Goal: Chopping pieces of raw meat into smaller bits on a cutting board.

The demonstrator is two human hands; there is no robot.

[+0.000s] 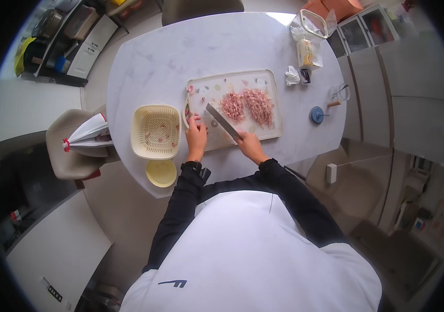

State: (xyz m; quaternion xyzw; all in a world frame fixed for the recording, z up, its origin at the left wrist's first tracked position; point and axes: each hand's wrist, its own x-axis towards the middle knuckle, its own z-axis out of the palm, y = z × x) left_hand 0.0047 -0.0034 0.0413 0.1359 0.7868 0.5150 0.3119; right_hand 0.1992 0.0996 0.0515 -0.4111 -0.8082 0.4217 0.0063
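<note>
My right hand grips the handle of a kitchen cleaver, whose blade slants up and left over the cutting board. Two piles of finely chopped pinkish meat lie on the board: a smaller pile just right of the blade and a larger pile beyond it. My left hand is at the board's left edge by its handle, fingers partly curled near small reddish pieces. Whether it pinches any of them is too small to tell. A few more scraps lie at the board's upper left corner.
Left of the board stands a cream strainer basket with scraps inside, and a yellow bowl sits below it. Along the table's right side are a glass container, a carton, crumpled tissue, a blue lid and a glass cup.
</note>
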